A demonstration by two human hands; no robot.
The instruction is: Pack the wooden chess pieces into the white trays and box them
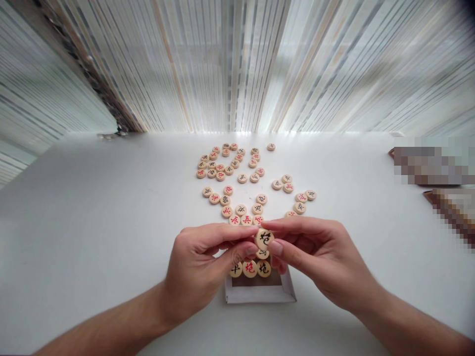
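Between my two hands is a round wooden Chinese chess piece (pixel 264 239) with a black character, raised above a shallow box (pixel 260 294). The fingertips of my left hand (pixel 208 252) pinch its left edge. My right hand (pixel 315 252) grips the right edge between thumb and fingers. In the box under my hands lie a black-marked piece (pixel 235 269), a red-marked piece (pixel 250 269) and another black-marked piece (pixel 263 268) in a row. One more piece (pixel 262 253) shows partly behind the held one. My hands hide the rest of the box.
Many loose chess pieces (pixel 220 168) with red or black characters lie scattered beyond the box on the white table (pixel 111 222). Striped string curtains (pixel 230 64) hang along the far edge. Two blurred brown-edged objects (pixel 426 180) are at the right.
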